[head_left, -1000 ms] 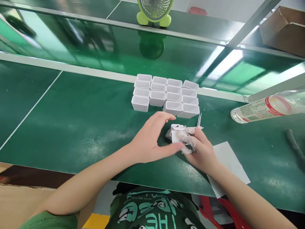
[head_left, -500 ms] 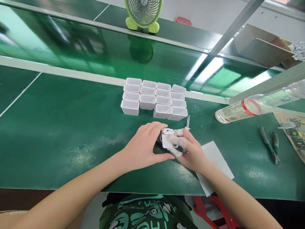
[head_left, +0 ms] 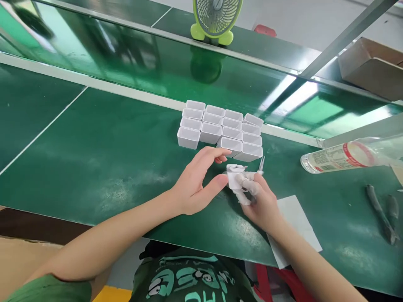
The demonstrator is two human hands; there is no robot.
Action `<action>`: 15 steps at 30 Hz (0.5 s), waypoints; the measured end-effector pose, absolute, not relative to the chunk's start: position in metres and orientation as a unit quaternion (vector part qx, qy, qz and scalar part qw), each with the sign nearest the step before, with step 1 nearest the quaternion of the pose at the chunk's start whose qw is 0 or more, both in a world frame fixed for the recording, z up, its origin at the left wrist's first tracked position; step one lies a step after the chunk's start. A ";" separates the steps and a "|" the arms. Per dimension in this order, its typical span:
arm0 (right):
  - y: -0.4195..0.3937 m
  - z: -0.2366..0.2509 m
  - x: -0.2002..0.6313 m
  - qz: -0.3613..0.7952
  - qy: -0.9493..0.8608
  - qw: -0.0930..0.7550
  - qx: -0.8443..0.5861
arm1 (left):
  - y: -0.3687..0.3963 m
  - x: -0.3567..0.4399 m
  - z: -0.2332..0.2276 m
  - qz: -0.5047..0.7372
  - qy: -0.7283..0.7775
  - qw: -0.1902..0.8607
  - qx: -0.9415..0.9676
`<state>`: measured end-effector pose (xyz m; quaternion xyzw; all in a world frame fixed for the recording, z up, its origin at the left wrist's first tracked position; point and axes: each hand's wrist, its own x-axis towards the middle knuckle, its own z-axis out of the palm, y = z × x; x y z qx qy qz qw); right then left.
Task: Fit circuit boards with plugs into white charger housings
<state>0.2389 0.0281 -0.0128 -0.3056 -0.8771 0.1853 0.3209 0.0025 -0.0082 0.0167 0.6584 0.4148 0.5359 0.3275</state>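
White part (head_left: 234, 179) pinched in taped right hand (head_left: 260, 201), seemingly with tweezers (head_left: 261, 163); left hand (head_left: 197, 182) loosely spread just beside.

Factory assembly station: my green bench mat (head_left: 94, 159), conveyor belt (head_left: 141, 63), batch of identical white plastic housings (head_left: 220, 130), pliers (head_left: 382, 212), cardboard box (head_left: 371, 67), desk fan (head_left: 215, 19).

The right hand (head_left: 262, 201) hides most of the small white part (head_left: 233, 178); the bottle (head_left: 346, 155) is blurred.
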 end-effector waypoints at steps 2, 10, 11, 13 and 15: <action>0.030 -0.021 0.233 0.158 -0.894 0.300 -0.293 | -0.008 0.003 0.017 0.519 0.425 0.332 0.663; 0.030 -0.017 0.227 0.140 -0.906 0.282 -0.284 | -0.009 0.007 0.017 0.388 0.485 0.337 0.707; 0.030 -0.016 0.227 0.147 -0.906 0.280 -0.283 | -0.010 0.008 0.016 0.362 0.493 0.341 0.714; 0.030 -0.017 0.227 0.159 -0.904 0.283 -0.279 | -0.009 0.010 0.014 0.330 0.497 0.342 0.726; 0.030 -0.018 0.227 0.161 -0.902 0.288 -0.278 | -0.009 0.012 0.011 0.325 0.496 0.334 0.733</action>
